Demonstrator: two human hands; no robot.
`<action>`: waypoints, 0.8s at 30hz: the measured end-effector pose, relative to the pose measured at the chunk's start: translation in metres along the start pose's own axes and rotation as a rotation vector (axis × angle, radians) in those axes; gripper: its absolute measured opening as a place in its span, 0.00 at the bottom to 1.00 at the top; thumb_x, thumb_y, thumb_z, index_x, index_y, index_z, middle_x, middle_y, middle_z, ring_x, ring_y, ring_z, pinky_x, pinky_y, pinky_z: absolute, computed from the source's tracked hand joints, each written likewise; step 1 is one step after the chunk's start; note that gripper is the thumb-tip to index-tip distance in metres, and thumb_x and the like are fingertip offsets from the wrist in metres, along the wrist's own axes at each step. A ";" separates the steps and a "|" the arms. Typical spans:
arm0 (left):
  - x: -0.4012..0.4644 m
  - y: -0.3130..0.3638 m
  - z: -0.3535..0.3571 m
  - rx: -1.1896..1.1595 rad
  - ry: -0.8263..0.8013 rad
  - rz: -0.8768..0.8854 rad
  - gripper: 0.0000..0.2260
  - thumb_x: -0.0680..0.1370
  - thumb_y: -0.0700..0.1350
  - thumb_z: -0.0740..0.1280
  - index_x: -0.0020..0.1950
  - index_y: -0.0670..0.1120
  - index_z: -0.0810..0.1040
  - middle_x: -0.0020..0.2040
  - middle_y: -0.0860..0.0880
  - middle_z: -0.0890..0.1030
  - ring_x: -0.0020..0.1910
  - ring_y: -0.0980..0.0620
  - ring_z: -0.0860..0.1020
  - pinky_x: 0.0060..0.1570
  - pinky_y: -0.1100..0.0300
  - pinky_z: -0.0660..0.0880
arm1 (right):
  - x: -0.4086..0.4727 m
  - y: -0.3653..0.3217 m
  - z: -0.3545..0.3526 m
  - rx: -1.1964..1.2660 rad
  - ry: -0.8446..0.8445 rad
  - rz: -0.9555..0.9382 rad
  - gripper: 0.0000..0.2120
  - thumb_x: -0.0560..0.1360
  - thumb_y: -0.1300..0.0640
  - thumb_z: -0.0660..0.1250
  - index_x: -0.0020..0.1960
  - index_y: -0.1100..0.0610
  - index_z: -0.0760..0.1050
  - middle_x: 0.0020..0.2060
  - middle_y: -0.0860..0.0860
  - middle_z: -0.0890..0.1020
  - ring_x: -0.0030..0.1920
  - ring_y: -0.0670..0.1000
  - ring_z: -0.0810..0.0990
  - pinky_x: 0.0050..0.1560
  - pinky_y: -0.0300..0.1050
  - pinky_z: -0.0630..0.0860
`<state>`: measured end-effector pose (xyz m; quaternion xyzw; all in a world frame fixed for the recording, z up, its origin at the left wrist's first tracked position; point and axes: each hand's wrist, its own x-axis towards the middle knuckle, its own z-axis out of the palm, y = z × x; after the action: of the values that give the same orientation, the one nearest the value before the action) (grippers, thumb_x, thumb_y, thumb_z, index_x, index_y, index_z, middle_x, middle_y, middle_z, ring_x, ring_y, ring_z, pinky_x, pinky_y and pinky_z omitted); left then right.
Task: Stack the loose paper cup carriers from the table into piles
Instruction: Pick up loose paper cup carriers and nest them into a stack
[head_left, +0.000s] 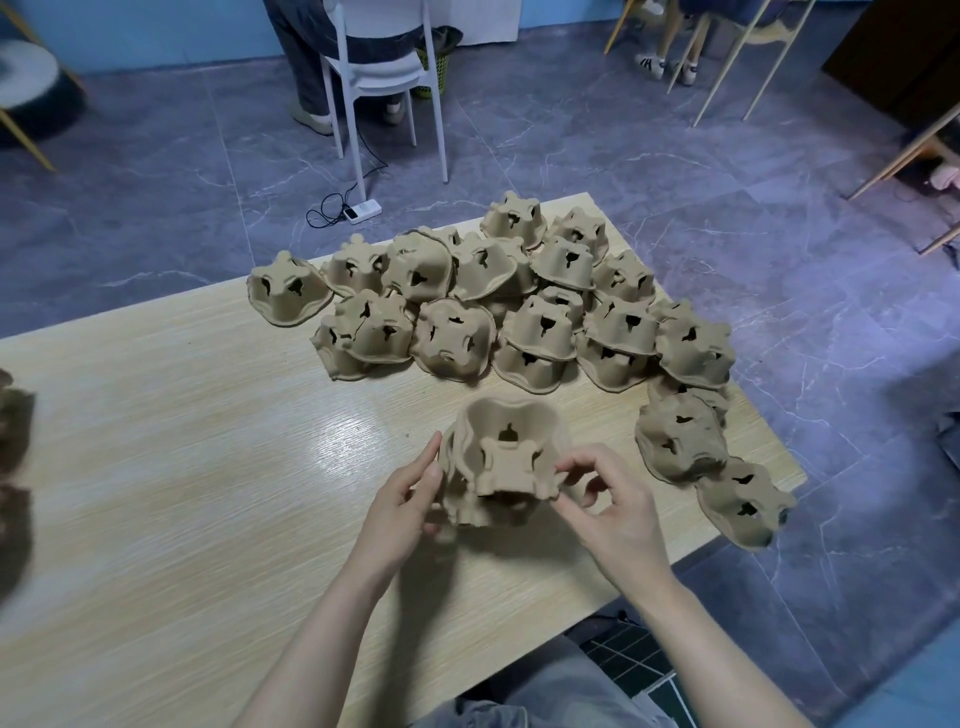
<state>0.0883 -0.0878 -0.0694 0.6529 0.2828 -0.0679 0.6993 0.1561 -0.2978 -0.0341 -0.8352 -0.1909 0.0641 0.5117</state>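
Head view: both hands (402, 499) on carrier (506, 462).

Heap of carriers (519, 306) at table (182, 467) far side, held carrier (501, 462) before it

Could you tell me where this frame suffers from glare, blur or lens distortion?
Head view: glare patch on the table left of the held carrier; dark shapes at the left edge are blurred; wide-angle bending skews the table edges; both hands are sharp.
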 end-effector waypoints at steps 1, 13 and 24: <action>-0.001 0.002 0.001 -0.003 -0.004 0.000 0.14 0.82 0.53 0.59 0.67 0.65 0.72 0.65 0.60 0.75 0.51 0.64 0.79 0.46 0.58 0.78 | -0.001 0.002 0.003 -0.009 -0.015 -0.003 0.08 0.70 0.48 0.70 0.48 0.45 0.76 0.45 0.44 0.79 0.42 0.48 0.76 0.37 0.39 0.70; -0.006 0.010 0.004 -0.031 -0.020 -0.006 0.17 0.81 0.56 0.60 0.71 0.63 0.70 0.60 0.61 0.78 0.44 0.67 0.80 0.50 0.53 0.80 | -0.011 0.009 0.013 -0.142 -0.126 0.030 0.17 0.75 0.62 0.68 0.57 0.44 0.74 0.53 0.40 0.76 0.46 0.49 0.77 0.37 0.42 0.73; 0.000 0.001 0.006 -0.071 -0.011 -0.019 0.25 0.79 0.42 0.68 0.73 0.60 0.66 0.60 0.53 0.78 0.41 0.55 0.78 0.40 0.64 0.77 | -0.010 0.026 0.012 -0.144 -0.216 0.274 0.26 0.73 0.38 0.64 0.70 0.39 0.66 0.54 0.37 0.76 0.44 0.44 0.77 0.45 0.43 0.77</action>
<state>0.0907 -0.0935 -0.0687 0.6246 0.2874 -0.0677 0.7229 0.1493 -0.3021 -0.0635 -0.8760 -0.1334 0.2086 0.4138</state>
